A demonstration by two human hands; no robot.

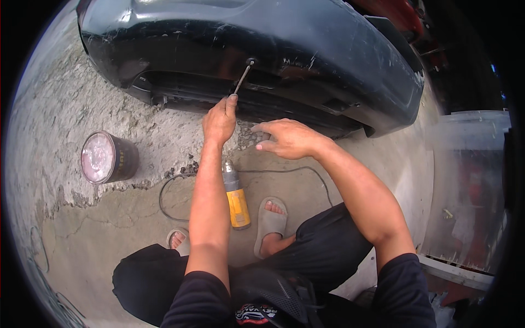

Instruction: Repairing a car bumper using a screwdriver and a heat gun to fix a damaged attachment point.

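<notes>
Closest to the person crouching here, in the lower middle of the frame, sandalled feet (pixel 272 224) rest on the floor (pixel 109 229), and a yellow-and-grey heat gun (pixel 238 208) lies just beside the left forearm, its nozzle toward the top of the frame. A dark cord (pixel 273 170) curves across the floor around it. Left of the hands, apart from both, stands a dark pail (pixel 127 157) with a pale pinkish top. Near the centre of the frame the left hand (pixel 220 120) is closed on the lower end of a thin metal rod (pixel 242 80), thumb laid along it. To its right the right hand (pixel 290 138) holds nothing, fingers loosely apart, palm side hard to see from here. The rod lies above the left hand, its long axis slanting up and a little to the right; the right hand sits lower and to the right, apart from it, so the left is plainly the nearer. Farthest out, the rod's upper end meets the dark bumper (pixel 339 60) that spans the top of the frame, at a small round spot; whether it goes into a hole or only touches the surface, I cannot tell.
</notes>
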